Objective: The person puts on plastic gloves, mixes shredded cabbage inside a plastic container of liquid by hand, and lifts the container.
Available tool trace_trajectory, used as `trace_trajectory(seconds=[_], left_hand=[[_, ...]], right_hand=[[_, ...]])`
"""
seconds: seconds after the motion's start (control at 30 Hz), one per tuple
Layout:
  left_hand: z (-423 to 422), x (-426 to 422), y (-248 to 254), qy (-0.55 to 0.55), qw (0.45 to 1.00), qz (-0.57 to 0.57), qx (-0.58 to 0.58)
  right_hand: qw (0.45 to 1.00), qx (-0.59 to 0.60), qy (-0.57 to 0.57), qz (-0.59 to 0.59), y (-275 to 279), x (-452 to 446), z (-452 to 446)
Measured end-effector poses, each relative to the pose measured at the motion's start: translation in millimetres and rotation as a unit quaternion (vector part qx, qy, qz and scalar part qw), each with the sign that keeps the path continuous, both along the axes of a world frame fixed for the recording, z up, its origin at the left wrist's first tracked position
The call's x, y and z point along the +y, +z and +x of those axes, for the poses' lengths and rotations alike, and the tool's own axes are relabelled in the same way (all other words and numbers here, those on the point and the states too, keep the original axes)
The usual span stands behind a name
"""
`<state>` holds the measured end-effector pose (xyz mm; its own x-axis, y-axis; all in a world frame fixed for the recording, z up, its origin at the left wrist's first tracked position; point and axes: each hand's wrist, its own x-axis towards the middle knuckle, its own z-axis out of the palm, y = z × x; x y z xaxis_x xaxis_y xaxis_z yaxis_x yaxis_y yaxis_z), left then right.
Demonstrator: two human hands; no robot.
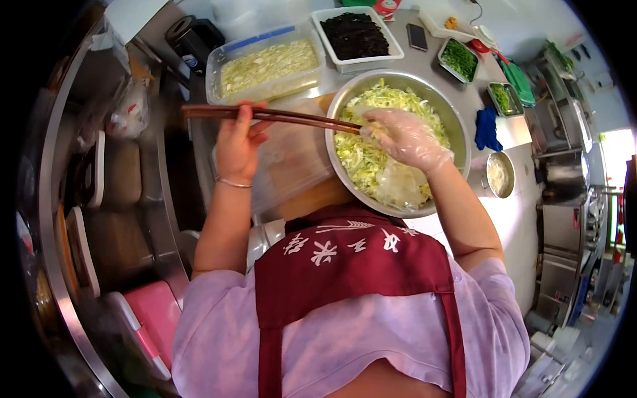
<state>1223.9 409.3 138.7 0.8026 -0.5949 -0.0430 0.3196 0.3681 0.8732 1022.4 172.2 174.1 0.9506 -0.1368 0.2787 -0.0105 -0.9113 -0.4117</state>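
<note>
A pair of long brown chopsticks (292,118) lies across my view, tips pointing right. My left hand (240,140), bare with a bracelet at the wrist, grips them toward their thick end. On my right hand (406,138) is a clear plastic glove. Its fingers close round the chopstick tips, above a big metal bowl (462,149) of shredded cabbage (358,159). Some clear plastic (401,186) lies on the cabbage at the near side of the bowl. Beneath the left forearm and chopsticks is a cutting board (292,156) with clear plastic over it.
Behind the bowl stand a clear tub (265,66) of pale shreds and a white tray (361,63) of dark strips. To the right are a phone (417,37), chopped greens (459,60), a blue cloth (488,129) and a small bowl (499,175). A black kettle (192,43) stands back left.
</note>
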Motion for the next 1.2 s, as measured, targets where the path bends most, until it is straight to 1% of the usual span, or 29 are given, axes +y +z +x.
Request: trace_trajectory(seconds=[0.03,0.07,0.1,0.13,0.2,0.23,0.27,0.33,0.37,0.43,0.47,0.53,0.57,0.6,0.63,0.67,0.73,0.77,0.83,0.87,0.93,0.97,1.03,1.07,1.13,1.17,1.2], left_hand=[[-4.9,-4.8,-0.1,0.009,1.000,0.003,0.001],[-9.2,-9.7,1.0,-0.001,1.000,-0.018,-0.002],[-9.6,-11.3,2.9,-0.011,0.999,-0.039,-0.007],[-8.0,-10.2,4.7,-0.003,0.999,-0.037,-0.005],[-4.8,-6.7,8.3,-0.024,0.999,-0.030,-0.024],[-4.2,-4.0,9.0,-0.026,0.999,-0.035,-0.026],[-3.3,-0.4,8.4,-0.023,0.999,-0.034,-0.025],[1.0,7.7,6.6,-0.020,0.998,-0.046,-0.034],[4.1,12.7,4.6,-0.020,0.998,-0.046,-0.033],[13.0,25.3,-0.7,-0.006,0.997,-0.071,-0.018],[16.7,32.1,-1.9,-0.006,0.997,-0.070,-0.018],[25.5,47.5,-4.1,0.023,0.998,-0.062,0.002],[32.5,55.7,-8.2,0.049,0.996,-0.073,0.005],[38.0,63.8,-11.8,0.050,0.996,-0.073,0.004],[42.1,72.5,-15.2,0.096,0.993,-0.063,0.025],[46.1,81.4,-20.1,0.142,0.987,-0.052,0.046],[49.6,96.2,-40.8,0.161,0.984,-0.035,0.065],[47.5,102.0,-53.3,0.192,0.976,-0.021,0.096],[42.6,112.8,-82.0,0.238,0.958,-0.016,0.159],[38.8,117.2,-96.5,0.255,0.949,-0.004,0.183],[30.2,121.2,-125.3,0.261,0.936,-0.014,0.237],[25.1,121.3,-138.7,0.255,0.935,-0.015,0.247],[17.2,117.9,-161.8,0.234,0.935,-0.011,0.265],[14.8,116.3,-173.5,0.234,0.935,-0.012,0.267],[8.8,109.9,-187.0,0.231,0.924,0.020,0.303],[7.4,107.2,-192.8,0.244,0.917,0.034,0.313],[6.4,106.2,-194.7,0.244,0.917,0.033,0.314]], right_hand=[[0.997,0.059,0.015,0.052,-8.6,2.5,8.6],[0.987,0.121,0.031,0.103,-14.8,6.0,14.6],[0.978,0.175,0.039,0.106,-13.8,6.7,16.3],[0.977,0.178,0.047,0.106,-17.8,5.0,14.8],[0.977,0.128,0.064,0.160,-24.5,0.7,10.4],[0.947,0.236,0.042,0.212,-15.4,-2.8,11.1],[0.947,0.238,0.045,0.213,-17.7,-7.0,9.0],[0.915,0.296,0.022,0.274,-23.0,-19.7,1.5],[0.914,0.297,0.023,0.274,-23.1,-25.2,-2.3],[0.891,0.330,0.001,0.311,-21.1,-35.5,-8.9],[0.891,0.329,0.002,0.311,-20.6,-40.6,-12.4],[0.869,0.366,-0.064,0.327,-19.8,-51.1,-18.4],[0.869,0.365,-0.063,0.326,-22.4,-55.9,-23.1],[0.876,0.326,-0.098,0.341,-29.3,-59.8,-29.7],[0.880,0.287,-0.132,0.356,-37.7,-64.0,-35.9],[0.880,0.286,-0.130,0.355,-49.1,-71.0,-41.5],[0.906,0.251,-0.174,0.293,-67.6,-79.9,-48.7],[0.913,0.239,-0.189,0.271,-72.7,-81.3,-50.5],[0.891,0.225,-0.234,0.318,-76.2,-77.6,-53.5],[0.891,0.225,-0.233,0.318,-83.8,-79.0,-55.6],[0.918,0.166,-0.234,0.275,-98.7,-80.4,-59.0],[0.918,0.166,-0.233,0.275,-101.3,-78.8,-59.6],[0.935,0.107,-0.221,0.256,-100.6,-68.8,-57.6],[0.935,0.109,-0.221,0.254,-98.0,-65.2,-55.9],[0.948,0.135,-0.218,0.187,-86.0,-58.1,-51.9],[0.949,0.136,-0.218,0.185,-78.5,-53.6,-49.5],[0.941,0.162,-0.228,0.190,-69.7,-47.6,-47.1]])
